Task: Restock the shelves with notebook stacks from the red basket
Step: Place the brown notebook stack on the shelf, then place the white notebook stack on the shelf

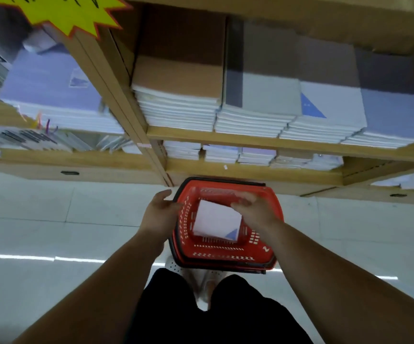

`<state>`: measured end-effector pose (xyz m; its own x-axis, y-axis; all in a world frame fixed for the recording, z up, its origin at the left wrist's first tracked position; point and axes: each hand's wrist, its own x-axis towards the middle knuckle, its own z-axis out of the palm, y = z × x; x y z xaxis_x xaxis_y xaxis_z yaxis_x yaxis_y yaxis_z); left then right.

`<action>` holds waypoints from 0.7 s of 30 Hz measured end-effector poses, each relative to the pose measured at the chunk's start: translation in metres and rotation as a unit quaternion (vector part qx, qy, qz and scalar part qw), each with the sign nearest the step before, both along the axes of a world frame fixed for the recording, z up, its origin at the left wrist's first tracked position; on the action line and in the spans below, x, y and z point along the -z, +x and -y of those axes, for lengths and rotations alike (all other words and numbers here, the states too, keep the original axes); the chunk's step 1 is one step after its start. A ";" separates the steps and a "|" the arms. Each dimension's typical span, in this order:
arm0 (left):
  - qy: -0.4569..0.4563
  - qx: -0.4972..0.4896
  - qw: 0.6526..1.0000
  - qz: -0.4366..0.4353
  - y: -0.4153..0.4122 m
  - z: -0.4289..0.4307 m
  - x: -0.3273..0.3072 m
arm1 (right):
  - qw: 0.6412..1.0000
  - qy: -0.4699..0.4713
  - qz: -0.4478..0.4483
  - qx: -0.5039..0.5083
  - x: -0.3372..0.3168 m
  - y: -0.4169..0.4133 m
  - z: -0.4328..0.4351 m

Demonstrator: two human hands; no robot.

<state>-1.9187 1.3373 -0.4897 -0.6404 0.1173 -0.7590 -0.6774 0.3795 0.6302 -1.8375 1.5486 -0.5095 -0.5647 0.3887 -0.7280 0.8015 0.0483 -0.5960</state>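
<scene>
Looking straight down: red basket (228,254) on the pale tiled floor (51,232), tucked right against the base of the wooden shelves (250,141), far rim nearly touching the plinth. Open floor left and right of it, plenty of room on both sides; near rim close to two white shoes (201,281) and black trouser legs (213,314).

Inside the basket: one notebook stack (215,219), white cover with a blue triangle at one corner, lying tilted, corners close to the basket walls. Depth of the stack not readable from above.

Left hand (160,209) over the basket's left rim, fingers (165,194) spread and loose, gripping nothing, thumb side near the notebook's left edge. Right hand (253,207) above the notebook's upper right corner, fingers curled down at that edge; blurred, so firm grasp or only touch — cannot tell.

Up on the main shelf, four stacks side by side, edges flush with the shelf lip: one brown-covered stack (178,78), one grey-covered stack (260,95), one white stack with a blue triangle (330,103), one lavender stack (394,112). Little gap between neighbours. Below that, a lower shelf (250,170) with a row of shorter stacks, about five. Left bay: one tall lavender pile (51,80). One yellow starburst sign (69,11) at top left.
</scene>
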 end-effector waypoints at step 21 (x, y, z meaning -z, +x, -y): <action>-0.089 -0.266 0.958 0.060 0.115 -0.117 0.094 | 0.903 0.015 0.051 -0.426 0.081 -0.022 -0.142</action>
